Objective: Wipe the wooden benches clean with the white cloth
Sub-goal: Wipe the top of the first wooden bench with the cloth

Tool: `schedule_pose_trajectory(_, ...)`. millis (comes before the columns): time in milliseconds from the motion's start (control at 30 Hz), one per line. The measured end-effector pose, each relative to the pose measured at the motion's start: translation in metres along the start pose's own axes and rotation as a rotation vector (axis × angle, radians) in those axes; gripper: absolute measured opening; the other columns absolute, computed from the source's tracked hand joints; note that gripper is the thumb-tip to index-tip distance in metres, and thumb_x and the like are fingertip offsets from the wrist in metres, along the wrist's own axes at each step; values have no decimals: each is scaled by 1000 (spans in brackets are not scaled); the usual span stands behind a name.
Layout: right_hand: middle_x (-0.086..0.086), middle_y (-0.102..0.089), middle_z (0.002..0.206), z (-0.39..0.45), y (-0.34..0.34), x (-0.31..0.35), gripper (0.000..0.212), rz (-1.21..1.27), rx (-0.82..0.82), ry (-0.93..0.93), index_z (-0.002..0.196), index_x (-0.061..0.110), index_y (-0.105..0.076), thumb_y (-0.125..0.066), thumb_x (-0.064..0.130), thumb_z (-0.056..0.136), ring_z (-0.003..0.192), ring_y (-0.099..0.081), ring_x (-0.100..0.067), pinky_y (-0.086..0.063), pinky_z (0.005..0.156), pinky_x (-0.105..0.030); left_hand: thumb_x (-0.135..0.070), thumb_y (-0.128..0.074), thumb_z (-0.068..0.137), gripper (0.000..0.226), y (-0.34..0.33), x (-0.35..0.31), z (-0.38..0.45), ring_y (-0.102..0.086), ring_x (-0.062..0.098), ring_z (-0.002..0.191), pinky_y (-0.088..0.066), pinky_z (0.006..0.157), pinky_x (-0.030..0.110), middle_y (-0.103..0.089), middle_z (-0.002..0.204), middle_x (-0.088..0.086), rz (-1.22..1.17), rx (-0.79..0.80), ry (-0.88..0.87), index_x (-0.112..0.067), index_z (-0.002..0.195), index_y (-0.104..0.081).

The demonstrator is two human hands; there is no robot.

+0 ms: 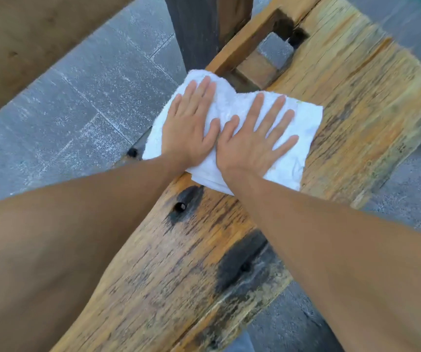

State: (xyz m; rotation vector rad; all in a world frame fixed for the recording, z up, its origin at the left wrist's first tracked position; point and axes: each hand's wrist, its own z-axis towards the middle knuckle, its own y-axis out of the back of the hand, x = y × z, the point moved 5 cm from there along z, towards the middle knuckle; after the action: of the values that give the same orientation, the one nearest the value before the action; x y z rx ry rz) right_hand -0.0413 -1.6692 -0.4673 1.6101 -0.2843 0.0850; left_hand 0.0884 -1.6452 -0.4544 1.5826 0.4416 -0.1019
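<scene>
From the head view, you are looking down along both bare forearms at a weathered wooden table (229, 237), a long plank running from the lower left toward the upper right, and it serves here as the landmark for everything else.

The white cloth (298, 138) is lying flat on the table's top, roughly midway along the plank, with its left edge hanging slightly over the table's left edge. You are pressing your left hand (191, 128) palm-down on the left half of the cloth, fingers straight and close together, pointing away from you. You are pressing your right hand (252, 138) palm-down on the right half, fingers straight and spread. The two hands are lying side by side, thumbs touching or nearly so at the middle of the cloth. Neither grip is clenched: both are released and flat, holding the cloth down by pressure alone, with no finger curling round it.

Nearer to you on the table, a dark knot with a small hole (180, 207) is sitting close to the left edge, and a larger dark stain (239, 265) is lying closer to the right edge. Beyond the cloth, a rectangular opening (272, 52) is cutting through the table's far part. A dark post (191, 29) is rising just past the table's left edge, and grey paving (77, 97) is lying on both sides of the table.
</scene>
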Motion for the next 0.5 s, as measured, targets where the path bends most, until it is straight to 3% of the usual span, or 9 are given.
schedule_pose_trajectory(133, -6, -8, 173, -13, 3, -18, 67, -11, 44, 184, 163, 27, -18, -26, 52, 101, 160, -6, -31, -6, 125, -60, -40, -30, 101, 67, -9, -8, -43, -8, 20, 157, -8, 126, 39, -11, 170, -1, 14, -38, 307, -16, 161, -15)
schedule_pose_trajectory(233, 1, -10, 173, -40, 11, -49, 72, -29, 76, 234, 164, 20, -18, -31, 52, 101, 160, -7, -27, -10, 126, -57, -40, -27, 100, 68, -21, -30, -90, -5, 20, 158, -6, 126, 41, -7, 170, 0, -40, -34, 428, -16, 162, -12)
schedule_pose_trajectory(400, 8, -9, 172, -117, 31, -123, 70, -57, 135, 107, 164, 24, -16, -32, 53, 103, 160, -7, -23, -12, 126, -57, -40, -25, 101, 66, -40, -74, -169, -5, 19, 157, -9, 126, 47, -5, 170, -3, -58, 24, 475, -19, 162, -9)
schedule_pose_trajectory(500, 15, 4, 171, -141, 38, -151, 67, -43, 230, -13, 164, 29, -8, -32, 52, 106, 160, 2, -19, -7, 126, -58, -38, -27, 103, 65, -49, -98, -203, -4, 20, 158, -10, 126, 48, -3, 170, -1, -54, 66, 426, -17, 162, -8)
